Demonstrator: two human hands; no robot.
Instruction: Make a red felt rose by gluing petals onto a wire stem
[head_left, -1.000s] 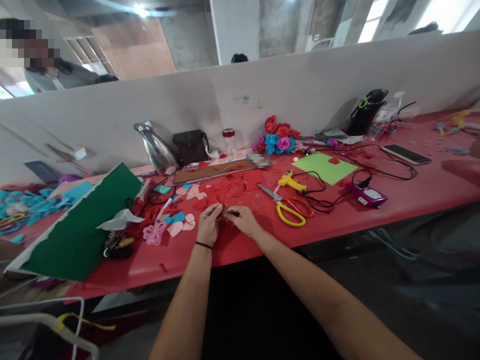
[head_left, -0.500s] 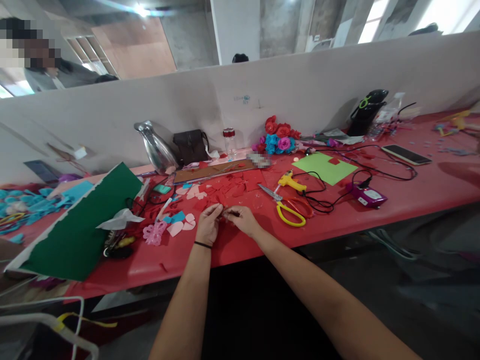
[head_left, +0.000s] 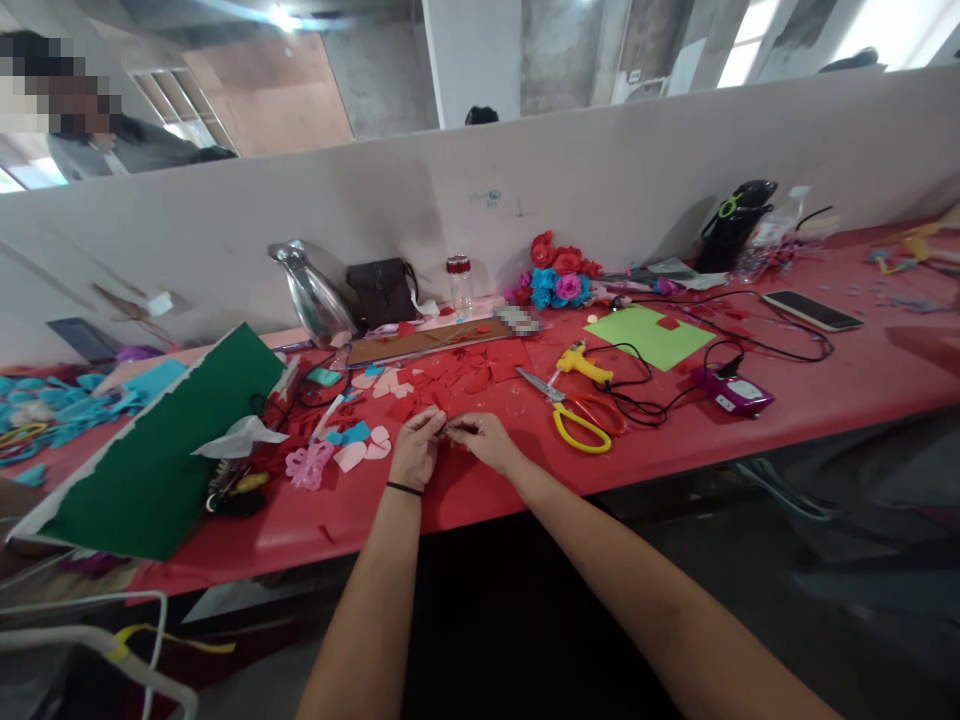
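Note:
Over the near edge of the red-covered table, my left hand (head_left: 417, 446) and my right hand (head_left: 482, 440) meet, fingertips almost touching. Both are closed in a pinch. Between them is what looks like a small red paper piece (head_left: 440, 404), mostly hidden by the fingers. Just beyond lie many red paper scraps (head_left: 469, 372). Left of my left hand are pink paper petals (head_left: 364, 450), blue paper pieces (head_left: 352, 433) and a pink lacy flower (head_left: 310, 465). Scissors with yellow handles (head_left: 581, 430) and a yellow glue gun (head_left: 584, 362) lie to the right of my right hand.
A green board (head_left: 169, 440) leans at left. Behind are a steel jug (head_left: 313, 295), a dark bag (head_left: 381, 292), a glass jar (head_left: 460, 288) and paper flowers (head_left: 559, 270). Rightward lie green paper (head_left: 651, 336), a purple power adapter (head_left: 733, 391), cables and a phone (head_left: 812, 310).
My fingers have shifted very slightly, and a little more red shows at the left fingertips. Everything on the table stays where it was.

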